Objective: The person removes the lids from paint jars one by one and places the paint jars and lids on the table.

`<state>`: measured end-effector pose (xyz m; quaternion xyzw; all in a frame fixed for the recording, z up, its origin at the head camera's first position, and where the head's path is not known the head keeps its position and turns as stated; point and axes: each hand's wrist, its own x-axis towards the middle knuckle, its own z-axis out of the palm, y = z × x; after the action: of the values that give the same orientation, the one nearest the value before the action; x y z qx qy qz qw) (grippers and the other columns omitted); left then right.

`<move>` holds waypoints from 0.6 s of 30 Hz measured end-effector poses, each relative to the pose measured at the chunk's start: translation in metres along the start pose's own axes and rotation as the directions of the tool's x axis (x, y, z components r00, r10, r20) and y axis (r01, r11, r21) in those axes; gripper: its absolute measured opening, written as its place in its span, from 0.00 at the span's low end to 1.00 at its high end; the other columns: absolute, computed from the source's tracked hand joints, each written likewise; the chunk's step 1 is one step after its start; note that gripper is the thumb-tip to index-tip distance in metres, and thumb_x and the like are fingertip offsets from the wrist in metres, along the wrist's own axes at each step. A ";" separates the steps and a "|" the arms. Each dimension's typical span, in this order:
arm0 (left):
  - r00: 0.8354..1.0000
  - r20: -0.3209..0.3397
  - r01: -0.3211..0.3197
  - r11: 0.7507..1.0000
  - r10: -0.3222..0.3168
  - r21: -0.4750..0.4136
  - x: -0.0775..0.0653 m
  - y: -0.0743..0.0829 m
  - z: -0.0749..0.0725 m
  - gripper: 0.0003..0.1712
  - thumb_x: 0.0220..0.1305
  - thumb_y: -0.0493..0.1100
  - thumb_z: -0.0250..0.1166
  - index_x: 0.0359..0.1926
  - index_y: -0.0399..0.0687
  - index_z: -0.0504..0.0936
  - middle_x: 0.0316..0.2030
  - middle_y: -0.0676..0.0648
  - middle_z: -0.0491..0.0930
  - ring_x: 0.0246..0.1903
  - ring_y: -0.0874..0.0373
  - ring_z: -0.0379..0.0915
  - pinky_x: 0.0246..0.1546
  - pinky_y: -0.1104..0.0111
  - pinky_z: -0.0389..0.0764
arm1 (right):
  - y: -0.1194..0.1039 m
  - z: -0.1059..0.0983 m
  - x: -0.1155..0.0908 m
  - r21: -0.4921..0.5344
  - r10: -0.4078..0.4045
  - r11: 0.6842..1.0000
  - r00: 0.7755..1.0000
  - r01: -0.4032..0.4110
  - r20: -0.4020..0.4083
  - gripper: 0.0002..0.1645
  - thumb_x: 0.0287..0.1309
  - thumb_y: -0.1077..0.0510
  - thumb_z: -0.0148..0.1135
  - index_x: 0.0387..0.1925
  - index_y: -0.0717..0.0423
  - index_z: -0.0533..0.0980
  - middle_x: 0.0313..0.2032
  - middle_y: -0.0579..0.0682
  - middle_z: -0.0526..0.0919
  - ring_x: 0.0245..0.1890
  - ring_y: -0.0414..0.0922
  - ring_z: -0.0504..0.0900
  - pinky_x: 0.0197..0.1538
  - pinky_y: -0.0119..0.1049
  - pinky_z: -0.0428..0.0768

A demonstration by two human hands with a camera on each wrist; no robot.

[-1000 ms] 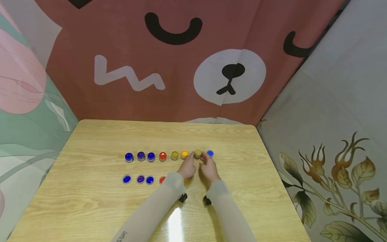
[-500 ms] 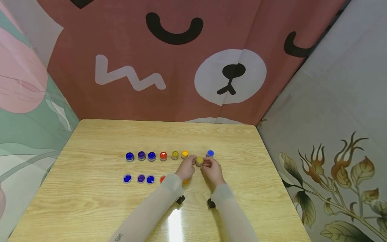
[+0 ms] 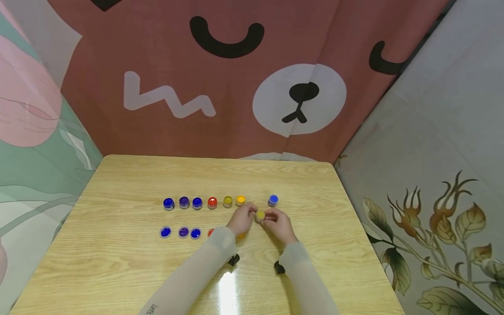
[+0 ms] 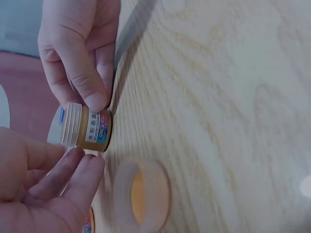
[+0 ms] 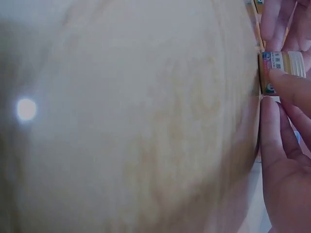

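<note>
A small ochre-yellow paint pot [image 3: 260, 216] with a ribbed clear screw lid [image 4: 72, 124] is between my two hands, close over the table. My right hand [image 3: 280, 225] grips it from the right, the thumb on its printed label in the right wrist view. My left hand [image 3: 241, 219] holds it from the left, with fingertips at the lid's edge in the left wrist view. Near the left hand lies a removed lid [image 4: 154, 194] with orange inside. To the right and farther back stands a blue paint pot [image 3: 273, 201].
A back row of several pots includes a red pot [image 3: 212, 203], an olive pot [image 3: 227, 201] and an orange-yellow pot [image 3: 240, 200]. Loose lids form a front row, among them a purple lid [image 3: 183, 232]; the left forearm partly covers this row. A cloth backdrop [image 3: 177, 135] hangs behind the wooden table [image 3: 130, 262].
The ochre paint pot has left its place in the back row and come toward the person, held by both hands. The blue pot at the right now shows fully.
</note>
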<state>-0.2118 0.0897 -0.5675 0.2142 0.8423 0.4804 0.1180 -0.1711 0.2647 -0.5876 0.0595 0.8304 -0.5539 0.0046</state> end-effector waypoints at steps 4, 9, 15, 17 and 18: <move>1.000 0.010 -0.006 0.998 0.006 -0.059 0.001 -0.002 0.002 0.15 0.73 0.28 0.53 0.58 0.35 0.77 0.52 0.37 0.82 0.55 0.42 0.78 0.58 0.52 0.78 | 0.004 0.001 0.000 0.034 -0.010 0.999 1.000 0.010 -0.002 0.17 0.56 0.71 0.71 0.49 0.68 0.80 0.46 0.61 0.84 0.46 0.52 0.84 0.48 0.34 0.85; 0.998 0.031 -0.051 0.997 0.053 -0.064 0.002 -0.005 0.003 0.18 0.71 0.25 0.53 0.59 0.33 0.79 0.55 0.35 0.81 0.58 0.40 0.75 0.61 0.49 0.76 | 0.000 0.001 -0.004 0.076 -0.020 0.997 1.000 0.021 -0.015 0.18 0.56 0.72 0.71 0.49 0.70 0.80 0.45 0.63 0.85 0.45 0.53 0.85 0.45 0.29 0.83; 0.998 0.046 -0.035 0.997 0.039 -0.071 0.002 -0.005 0.002 0.18 0.71 0.25 0.54 0.58 0.33 0.79 0.55 0.36 0.81 0.58 0.41 0.75 0.62 0.49 0.75 | 0.006 0.001 0.000 0.070 0.003 0.998 1.000 -0.002 -0.006 0.20 0.56 0.70 0.72 0.51 0.69 0.81 0.44 0.61 0.85 0.46 0.52 0.85 0.46 0.30 0.84; 0.998 0.049 -0.023 0.997 0.027 -0.080 0.002 -0.005 0.002 0.17 0.72 0.26 0.54 0.59 0.33 0.79 0.55 0.36 0.81 0.58 0.41 0.75 0.62 0.49 0.75 | 0.012 0.002 0.002 0.068 0.008 0.998 1.000 -0.007 -0.014 0.19 0.55 0.69 0.73 0.50 0.67 0.82 0.44 0.58 0.85 0.45 0.49 0.85 0.47 0.30 0.84; 0.999 0.049 -0.020 0.996 0.024 -0.083 0.002 -0.006 0.003 0.17 0.72 0.26 0.54 0.59 0.33 0.79 0.55 0.35 0.81 0.58 0.41 0.75 0.61 0.49 0.75 | 0.013 0.003 0.002 0.064 0.008 0.998 1.000 -0.007 -0.016 0.19 0.55 0.69 0.73 0.50 0.67 0.82 0.44 0.58 0.85 0.45 0.48 0.85 0.47 0.31 0.84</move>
<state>-0.2137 0.0899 -0.5738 0.2302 0.8163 0.5103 0.1424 -0.1720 0.2675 -0.6007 0.0669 0.8122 -0.5795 -0.0019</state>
